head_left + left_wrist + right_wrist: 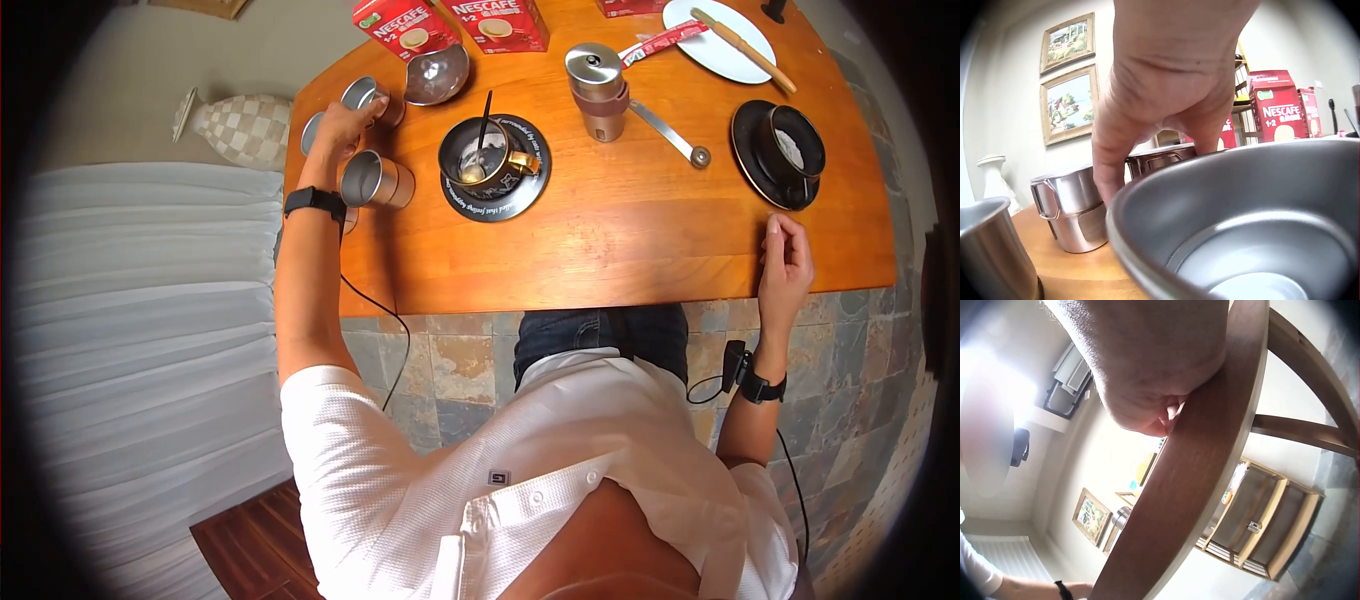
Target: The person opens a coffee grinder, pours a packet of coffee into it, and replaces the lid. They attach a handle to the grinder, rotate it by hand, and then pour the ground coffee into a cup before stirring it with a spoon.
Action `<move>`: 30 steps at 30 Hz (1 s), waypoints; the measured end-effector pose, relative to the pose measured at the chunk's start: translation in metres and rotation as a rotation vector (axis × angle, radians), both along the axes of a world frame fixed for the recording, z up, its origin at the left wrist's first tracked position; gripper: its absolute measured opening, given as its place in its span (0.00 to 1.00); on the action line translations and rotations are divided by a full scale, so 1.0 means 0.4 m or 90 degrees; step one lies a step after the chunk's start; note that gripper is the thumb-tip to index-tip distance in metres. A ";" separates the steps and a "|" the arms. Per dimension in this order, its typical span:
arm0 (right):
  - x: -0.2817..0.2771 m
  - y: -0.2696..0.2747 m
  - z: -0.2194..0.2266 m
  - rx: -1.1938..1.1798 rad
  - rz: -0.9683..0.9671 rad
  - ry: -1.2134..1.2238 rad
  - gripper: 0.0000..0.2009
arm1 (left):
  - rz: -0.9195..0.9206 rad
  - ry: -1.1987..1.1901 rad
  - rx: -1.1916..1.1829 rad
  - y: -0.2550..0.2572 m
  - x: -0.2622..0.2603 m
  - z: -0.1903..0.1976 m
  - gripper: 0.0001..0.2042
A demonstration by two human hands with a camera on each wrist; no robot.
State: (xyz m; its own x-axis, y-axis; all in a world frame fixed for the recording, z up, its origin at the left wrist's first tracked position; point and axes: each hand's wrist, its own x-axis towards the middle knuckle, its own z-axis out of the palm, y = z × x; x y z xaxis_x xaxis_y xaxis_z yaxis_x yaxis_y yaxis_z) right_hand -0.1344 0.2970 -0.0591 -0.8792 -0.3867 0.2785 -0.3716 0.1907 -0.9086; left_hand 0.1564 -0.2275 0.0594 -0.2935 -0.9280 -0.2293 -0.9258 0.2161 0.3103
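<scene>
At the table's left side my left hand [343, 128] grips a metal cup [392, 110]; in the left wrist view its thumb and fingers reach down either side of this cup [1163, 160], and the palm hides part of it. Another metal cup [1075, 209] with a folding handle stands just left of the fingers. Below the wrist, the wide mouth of a nearer metal cup [376, 180] faces up, and a further metal cup [994, 259] is at the far left. My right hand [787, 265] rests at the front table edge, fingers loosely curled, holding nothing.
A black cup [462, 150] with a spoon stands on a saucer [527, 195]. A coffee grinder [600, 95] with crank, a second black cup [800, 150], a dark bowl [437, 75], red NESCAFE boxes [497, 25] and a white plate [740, 65] are also on the table [620, 240].
</scene>
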 end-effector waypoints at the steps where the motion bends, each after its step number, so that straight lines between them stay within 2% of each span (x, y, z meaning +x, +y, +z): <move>1: 0.000 0.001 0.001 -0.001 -0.005 -0.003 0.07 | -0.005 -0.003 -0.001 -0.019 0.010 -0.013 0.37; 4: -0.001 0.001 0.001 -0.001 -0.004 0.006 0.07 | 0.015 0.053 -0.061 -0.040 0.026 -0.041 0.36; 6: 0.000 0.001 0.001 0.008 -0.004 0.023 0.07 | -0.068 0.113 -0.164 0.008 0.018 -0.014 0.35; 7: 0.001 0.001 0.002 0.009 -0.002 0.020 0.07 | -0.068 0.110 -0.163 0.036 0.011 0.002 0.35; 9: 0.001 -0.001 0.003 0.015 -0.004 0.009 0.07 | -0.188 0.139 -0.271 0.092 -0.014 0.037 0.34; 10: 0.002 0.000 0.003 0.016 -0.003 0.008 0.07 | -0.187 0.138 -0.269 0.107 -0.026 0.049 0.34; 12: 0.002 0.001 0.004 0.013 -0.003 0.013 0.07 | -0.261 0.015 -0.416 0.123 -0.043 0.061 0.40; 15: 0.000 0.002 0.001 0.006 -0.003 0.022 0.07 | -0.330 -0.004 -0.483 0.105 -0.057 0.071 0.39; 18: 0.002 0.003 0.006 0.010 -0.003 0.017 0.07 | -0.331 -0.078 -0.517 0.114 -0.085 0.087 0.34; 23: 0.000 0.005 0.003 0.013 0.000 0.018 0.07 | -0.330 -0.186 -0.515 0.142 -0.124 0.117 0.35; 25: 0.001 0.006 0.004 0.017 0.000 0.017 0.07 | -0.318 -0.224 -0.508 0.142 -0.136 0.116 0.36; 27: 0.000 0.006 0.004 0.018 0.001 0.019 0.06 | -0.347 -0.246 -0.534 0.132 -0.145 0.109 0.31; 30: -0.001 0.007 0.004 0.012 0.004 0.020 0.06 | -0.353 -0.281 -0.538 0.121 -0.160 0.086 0.31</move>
